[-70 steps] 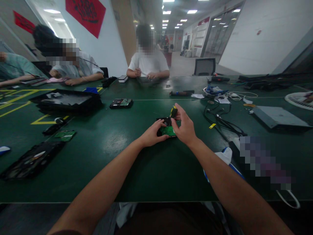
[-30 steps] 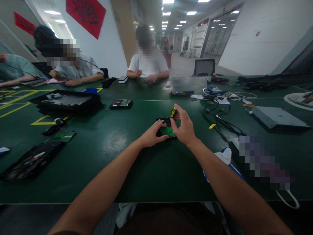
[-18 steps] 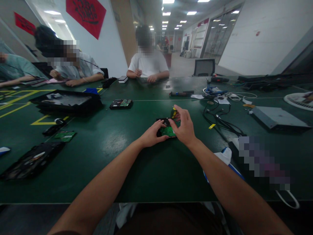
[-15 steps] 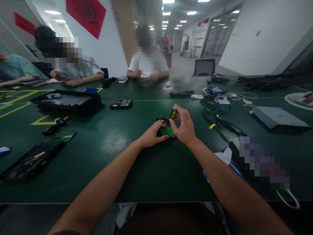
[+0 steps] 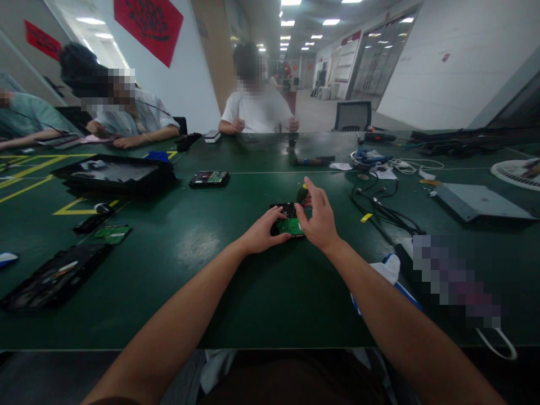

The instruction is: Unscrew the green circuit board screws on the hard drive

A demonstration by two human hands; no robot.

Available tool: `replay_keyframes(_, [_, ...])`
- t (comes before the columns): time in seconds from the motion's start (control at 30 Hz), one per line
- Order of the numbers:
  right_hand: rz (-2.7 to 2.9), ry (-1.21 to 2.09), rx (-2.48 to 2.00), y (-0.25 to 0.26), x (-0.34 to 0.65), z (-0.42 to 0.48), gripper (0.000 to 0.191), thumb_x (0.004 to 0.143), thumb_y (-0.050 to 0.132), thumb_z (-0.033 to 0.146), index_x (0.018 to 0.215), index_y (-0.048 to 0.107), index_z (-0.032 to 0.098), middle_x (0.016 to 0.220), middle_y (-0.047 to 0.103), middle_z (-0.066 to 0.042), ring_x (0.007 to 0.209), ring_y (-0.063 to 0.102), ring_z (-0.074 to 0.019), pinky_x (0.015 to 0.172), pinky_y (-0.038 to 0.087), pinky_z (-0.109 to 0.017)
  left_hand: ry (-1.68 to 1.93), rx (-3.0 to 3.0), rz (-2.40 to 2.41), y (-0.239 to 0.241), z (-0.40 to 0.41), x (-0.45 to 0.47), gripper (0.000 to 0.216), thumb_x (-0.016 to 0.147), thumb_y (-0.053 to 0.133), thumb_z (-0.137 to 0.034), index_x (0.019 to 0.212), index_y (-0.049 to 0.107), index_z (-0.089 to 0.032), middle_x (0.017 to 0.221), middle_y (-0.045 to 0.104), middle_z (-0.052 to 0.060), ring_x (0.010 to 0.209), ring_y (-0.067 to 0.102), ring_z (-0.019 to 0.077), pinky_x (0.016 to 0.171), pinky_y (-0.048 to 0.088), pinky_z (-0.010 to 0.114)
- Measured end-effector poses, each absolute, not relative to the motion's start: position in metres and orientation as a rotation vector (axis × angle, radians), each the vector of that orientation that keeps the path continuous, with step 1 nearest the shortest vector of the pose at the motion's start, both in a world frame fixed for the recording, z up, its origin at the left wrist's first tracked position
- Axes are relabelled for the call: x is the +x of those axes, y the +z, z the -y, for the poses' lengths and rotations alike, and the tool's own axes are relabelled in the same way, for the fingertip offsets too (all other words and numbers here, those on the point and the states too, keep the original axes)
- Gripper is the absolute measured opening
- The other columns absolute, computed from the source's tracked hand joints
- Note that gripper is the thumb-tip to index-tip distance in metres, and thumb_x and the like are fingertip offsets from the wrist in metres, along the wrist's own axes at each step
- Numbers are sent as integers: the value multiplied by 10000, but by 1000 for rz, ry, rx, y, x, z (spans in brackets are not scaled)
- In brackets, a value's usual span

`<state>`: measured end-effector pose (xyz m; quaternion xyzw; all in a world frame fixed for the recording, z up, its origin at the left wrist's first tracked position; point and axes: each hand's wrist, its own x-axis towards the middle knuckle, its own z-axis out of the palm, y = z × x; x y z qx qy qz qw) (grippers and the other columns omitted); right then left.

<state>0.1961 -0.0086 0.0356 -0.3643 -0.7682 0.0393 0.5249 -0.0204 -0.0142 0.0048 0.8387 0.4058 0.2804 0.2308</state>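
Bare left hand (image 5: 264, 230) and right hand (image 5: 318, 219), uncovered forearms (image 5: 181, 306).
A dark sleeve edge (image 5: 113, 401) shows near left; dark brown clothing (image 5: 278, 379) fills near centre, flanked by pale grey cloth (image 5: 215, 368).

Smooth, glossy green bench (image 5: 253, 298) throwing back light, central circuit board (image 5: 290, 226) with a dull green face, plastic-looking tool handle (image 5: 302, 194), matt grey metal-looking case (image 5: 481, 201), black plastic-looking tray (image 5: 126, 187), red paper sheet (image 5: 149, 28), white cloth shirt (image 5: 264, 109), mesh chair back (image 5: 353, 115)

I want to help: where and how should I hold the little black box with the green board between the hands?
Probably finger-and-thumb across its left end, coming from the left: the box lies flat, and the right hand blocks the right end.
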Motion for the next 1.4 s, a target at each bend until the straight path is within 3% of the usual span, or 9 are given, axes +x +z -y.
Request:
replay_keyframes(0.13, [1796,70,-886,33,197,7,669,967,603,287,1576,335,359,1318,538,-108,1000,634,-255,853,649,-490,766,2313,-1112,5,15,-20,586,851,750,-496,1336,572,-219,1631,411,155,1573,288,321,1278,269,524])
replay_keyframes(0.33, [1826,110,-867,34,195,8,686,993,534,251,1612,267,377,1335,556,-106,1037,654,-257,929,630,-516,778,2303,-1122,4,14,-20,590,850,743,-500,1341,570,-221,1636,406,144,1576,280,317,1280,266,522])
replay_keyframes(0.5, [1831,89,-881,35,196,8,663,975,588,273,1580,332,364,1234,569,-93,971,648,-235,874,643,-476,776,2312,-1103,3,13,-20,601,846,742,-515,1341,571,-220,1632,410,147,1575,282,323,1277,273,527])
replay_keyframes(0.63, [1820,116,-875,34,195,7,669,991,546,254,1599,289,357,1296,567,-105,1023,656,-246,929,633,-496,771,2314,-1118,3,13,-20,603,856,731,-517,1345,567,-205,1625,416,157,1576,280,316,1280,269,515])
replay_keyframes(0.8, [1797,92,-904,34,196,7,665,965,605,289,1570,334,352,1316,548,-112,972,654,-250,841,656,-503,766,2323,-1114,4,13,-20,606,852,736,-515,1345,569,-203,1622,418,159,1576,280,310,1283,265,501])
replay_keyframes(0.97, [1797,126,-889,32,196,6,681,981,548,246,1600,282,349,1352,546,-112,1028,660,-254,913,638,-508,751,2299,-1131,5,14,-20,610,850,736,-520,1347,564,-213,1631,409,151,1579,273,311,1279,275,502])
replay_keyframes(1.13, [1790,95,-896,32,198,5,664,962,600,279,1571,340,344,1331,556,-110,988,654,-250,860,651,-491,760,2305,-1119,5,14,-20,592,851,734,-526,1332,576,-218,1635,407,144,1580,271,315,1278,274,510])
replay_keyframes(1.4, [1779,111,-912,30,199,2,665,978,582,274,1586,318,327,1426,560,-124,1046,688,-273,922,641,-528,763,2292,-1122,4,14,-20,588,846,744,-507,1335,576,-228,1633,413,140,1576,280,317,1273,276,529])
